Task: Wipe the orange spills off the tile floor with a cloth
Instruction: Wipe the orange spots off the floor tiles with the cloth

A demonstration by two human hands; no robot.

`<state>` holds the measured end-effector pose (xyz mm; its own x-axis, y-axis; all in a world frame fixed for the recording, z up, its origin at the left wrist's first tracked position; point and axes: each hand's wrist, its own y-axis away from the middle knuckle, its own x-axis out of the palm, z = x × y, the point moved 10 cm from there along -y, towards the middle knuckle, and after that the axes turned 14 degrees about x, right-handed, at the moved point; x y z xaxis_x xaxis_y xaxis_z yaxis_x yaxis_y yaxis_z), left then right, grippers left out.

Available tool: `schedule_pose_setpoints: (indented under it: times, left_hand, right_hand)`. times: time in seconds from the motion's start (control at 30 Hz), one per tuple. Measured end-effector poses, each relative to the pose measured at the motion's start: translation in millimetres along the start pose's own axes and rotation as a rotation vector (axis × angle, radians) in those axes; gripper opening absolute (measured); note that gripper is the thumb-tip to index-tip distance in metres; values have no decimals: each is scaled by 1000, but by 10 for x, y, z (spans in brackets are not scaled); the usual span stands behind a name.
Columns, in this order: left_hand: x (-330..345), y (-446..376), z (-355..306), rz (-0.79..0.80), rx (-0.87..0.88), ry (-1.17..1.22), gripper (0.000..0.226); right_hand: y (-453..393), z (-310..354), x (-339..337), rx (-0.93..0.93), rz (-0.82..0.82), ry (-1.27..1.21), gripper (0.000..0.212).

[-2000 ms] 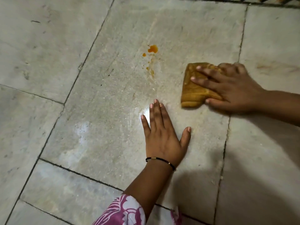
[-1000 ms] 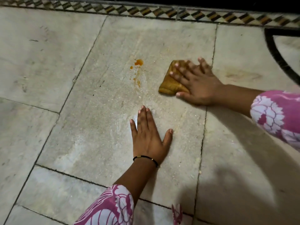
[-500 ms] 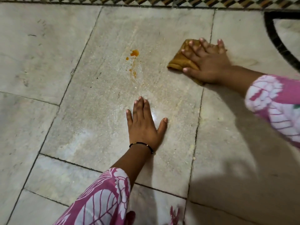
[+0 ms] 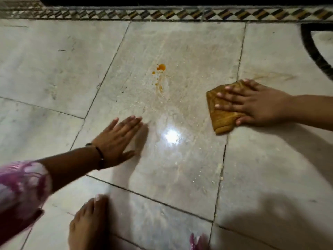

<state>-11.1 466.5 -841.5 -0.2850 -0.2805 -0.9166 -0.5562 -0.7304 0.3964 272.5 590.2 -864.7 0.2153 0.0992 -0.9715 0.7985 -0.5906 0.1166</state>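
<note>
From the head camera, the right hand (image 4: 259,103) lies flat on a folded orange-brown cloth (image 4: 219,112), fingers straight and spread, pressing it onto the pale tile floor (image 4: 54,69). The thumb sits at the near edge of the cloth, and the fingertips stop short of the cloth's far-left edge. The cloth rests beside the grout line (image 4: 223,154) that runs toward the viewer below it.

Out beyond the fingertips of that hand, well apart from the cloth, are the orange spills (image 4: 161,67) — a round blob with a smaller drop just beside it, and a thin trail of streaks (image 4: 160,86) leading back toward the viewer. They lie unwiped on the same large tile as the cloth's left part.

The left hand (image 4: 117,139) is open, fingers straight and close together, palm down at the floor; it is blurred, so whether it touches the tile or hovers just above cannot be told. A dark bracelet (image 4: 100,156) circles its wrist, and a pink-and-white patterned sleeve (image 4: 19,186) covers the forearm behind it. Just to the right of this hand's fingers is a bright glare spot (image 4: 172,136) on the tile — between the two hands.

Nearer than the left hand, a bare foot (image 4: 88,226) stands on the floor. Far beyond both hands runs a patterned border strip (image 4: 180,14).
</note>
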Motion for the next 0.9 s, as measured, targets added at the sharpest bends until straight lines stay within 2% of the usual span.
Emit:
schedule_pose_setpoints:
  times: [0.03, 0.1, 0.23, 0.33, 0.43, 0.57, 0.63, 0.77, 0.9]
  left_hand:
    - [-12, 114, 186, 22, -51, -35, 87]
    - [-154, 214, 408, 19, -100, -41, 92]
    - [-486, 264, 271, -45, 121, -99, 85]
    - [-480, 362, 232, -114, 206, -99, 84]
    - [-143, 302, 329, -76, 157, -18, 84]
    - [247, 131, 753, -81, -78, 141, 88]
    - [332, 55, 1032, -74, -168, 177, 95]
    - [296, -255, 1393, -135, -211, 304, 110]
    - [117, -532, 1613, -347, -216, 454, 102]
  right_hand:
    - [-20, -30, 25, 43, 16, 1, 65]
    - [-93, 168, -73, -34, -19, 20, 64]
    - [-220, 1367, -311, -373, -79, -52, 62]
    - [-592, 2032, -447, -441, 24, -152, 62]
    - [-843, 1855, -402, -282, 121, -213, 66]
    - [-694, 1043, -255, 91, 149, -139, 62]
    - [-470, 897, -211, 187, 201, -89, 62]
    - [-60, 1346, -307, 334, 198, -170, 64]
    - [-372, 2246, -416, 261, 171, -265, 69]
